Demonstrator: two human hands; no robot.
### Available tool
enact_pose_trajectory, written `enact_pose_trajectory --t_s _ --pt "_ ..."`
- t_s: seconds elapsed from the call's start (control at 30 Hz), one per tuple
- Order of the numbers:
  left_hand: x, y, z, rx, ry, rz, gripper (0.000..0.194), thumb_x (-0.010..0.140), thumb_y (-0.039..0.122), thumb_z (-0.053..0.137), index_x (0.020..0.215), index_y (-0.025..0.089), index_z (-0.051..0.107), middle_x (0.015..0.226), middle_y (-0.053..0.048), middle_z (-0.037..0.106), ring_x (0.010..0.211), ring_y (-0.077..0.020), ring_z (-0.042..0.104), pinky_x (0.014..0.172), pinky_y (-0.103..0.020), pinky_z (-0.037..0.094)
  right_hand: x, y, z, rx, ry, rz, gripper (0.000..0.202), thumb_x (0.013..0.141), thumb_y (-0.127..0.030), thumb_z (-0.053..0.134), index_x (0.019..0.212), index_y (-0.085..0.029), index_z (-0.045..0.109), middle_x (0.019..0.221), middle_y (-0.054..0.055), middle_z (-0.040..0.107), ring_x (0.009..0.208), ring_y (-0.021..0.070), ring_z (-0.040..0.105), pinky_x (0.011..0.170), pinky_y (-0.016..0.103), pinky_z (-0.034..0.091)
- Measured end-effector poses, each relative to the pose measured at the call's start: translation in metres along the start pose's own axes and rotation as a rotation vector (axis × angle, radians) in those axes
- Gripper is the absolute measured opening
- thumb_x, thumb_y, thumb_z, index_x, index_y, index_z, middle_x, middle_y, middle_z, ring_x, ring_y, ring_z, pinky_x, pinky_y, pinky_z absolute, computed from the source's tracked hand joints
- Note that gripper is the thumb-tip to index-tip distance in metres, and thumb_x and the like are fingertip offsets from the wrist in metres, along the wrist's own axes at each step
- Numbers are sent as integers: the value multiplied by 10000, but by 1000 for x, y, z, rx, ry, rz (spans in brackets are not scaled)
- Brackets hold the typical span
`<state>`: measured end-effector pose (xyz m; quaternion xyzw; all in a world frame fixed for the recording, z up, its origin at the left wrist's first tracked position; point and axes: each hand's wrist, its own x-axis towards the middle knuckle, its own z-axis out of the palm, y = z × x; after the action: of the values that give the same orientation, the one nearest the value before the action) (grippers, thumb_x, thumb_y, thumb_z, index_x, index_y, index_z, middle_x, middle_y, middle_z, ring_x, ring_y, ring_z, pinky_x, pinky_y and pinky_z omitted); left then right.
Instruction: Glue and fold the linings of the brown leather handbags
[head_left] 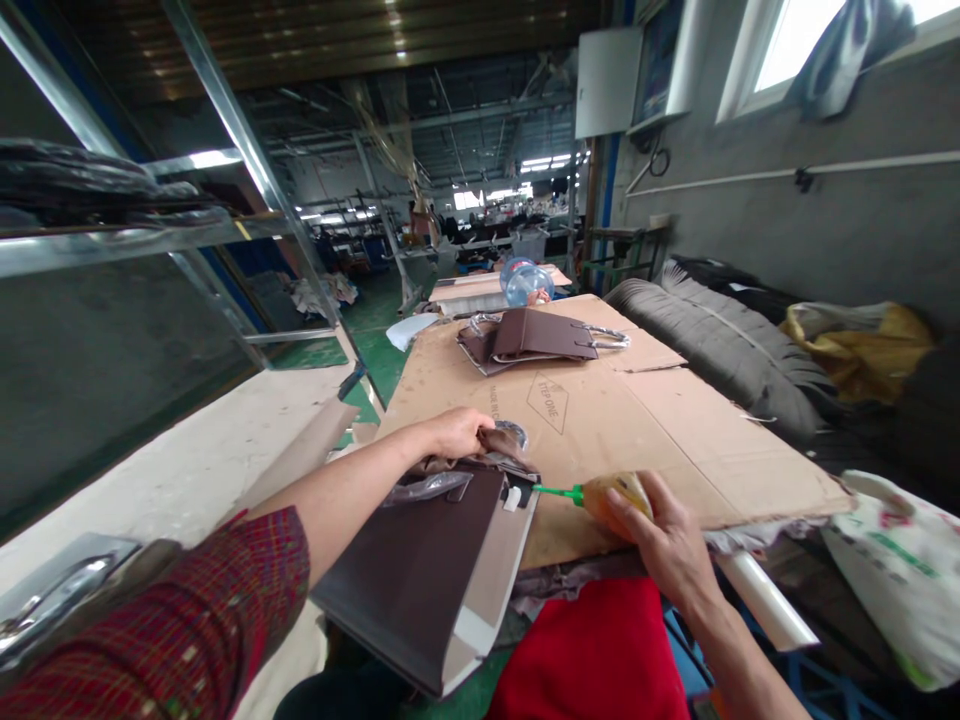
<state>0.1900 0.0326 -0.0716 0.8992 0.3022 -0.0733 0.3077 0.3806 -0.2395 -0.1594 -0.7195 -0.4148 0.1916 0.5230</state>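
Observation:
A dark brown handbag (pixel 420 565) lies tilted over the near edge of the table, its pale side panel turned to the right. My left hand (pixel 463 433) is closed on brown lining fabric (pixel 504 445) at the bag's top. A plastic-wrapped handle (pixel 431 488) lies just below that hand. In my right hand (pixel 664 530) is a squeeze bottle (pixel 616 498) of yellowish liquid, held on its side. Its green nozzle (pixel 555 491) points left, with the tip at the bag's upper edge, close to a small white tab (pixel 512 498). Whether the tip touches is unclear.
Brown cardboard (pixel 637 440) covers the table. Farther back lie more brown bags (pixel 544 335) with wrapped handles and a blue water jug (pixel 525 283). Metal shelving (pixel 225 120) stands left. Grey padded rolls (pixel 712 340) line the right wall, and a white sack (pixel 900 570) sits nearer.

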Motion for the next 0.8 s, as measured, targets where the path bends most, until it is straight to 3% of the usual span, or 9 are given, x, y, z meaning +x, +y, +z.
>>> enact_pose_trajectory --t_s 0.1,0.23,0.63,0.8 --pt "0 0 0 4 10 -5 307 598 193 656 883 157 767 742 5 704 769 -199 613 608 -251 349 0 2 -1 14 -50 -10 485 883 -709 596 846 -225 606 733 -22 570 712 211 539 643 321 392" --pt "0 -1 0 6 17 -1 295 593 183 647 864 165 761 738 8 709 769 -199 613 623 -257 359 0 5 0 10 6 -15 477 919 -695 562 907 -222 620 756 -19 572 735 213 537 662 323 394" --pt "-4 4 0 28 39 -10 240 603 151 648 820 157 751 698 16 687 732 -183 593 625 -258 341 -14 3 3 -10 -70 -44 439 912 -657 612 851 -222 620 722 -28 592 672 191 547 612 293 397" --pt "-5 5 0 30 41 -13 233 618 151 676 838 158 754 712 14 691 742 -182 600 625 -252 340 -20 3 5 -29 31 -89 419 928 -637 596 856 -224 610 710 -27 574 659 186 524 601 292 387"
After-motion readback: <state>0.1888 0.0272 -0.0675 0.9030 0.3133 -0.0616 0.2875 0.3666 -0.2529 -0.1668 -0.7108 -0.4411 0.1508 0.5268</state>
